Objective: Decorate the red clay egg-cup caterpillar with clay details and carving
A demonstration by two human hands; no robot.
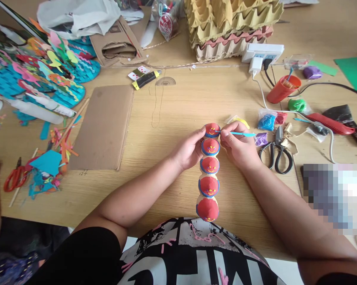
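Note:
A row of egg carton cups (210, 165) runs from the middle of the desk toward my body. Red clay covers each cup, with blue edging and small yellow faces. My left hand (193, 148) is closed on the far end of the strip, its thumb at the side of the farthest cup. Between the fingers of my right hand (240, 144) is a thin blue clay modelling tool (243, 134). The tool's tip is at the face on the farthest cup; whether it touches the clay I cannot tell.
Scissors (276, 152), bagged blue clay (266, 119) and an orange cup (283, 89) stand to the right. A power strip (264, 52) and stacked egg trays (225, 39) are behind. Leftward lie a cardboard sheet (102, 126), red-handled scissors (16, 178) and paper scraps (48, 162).

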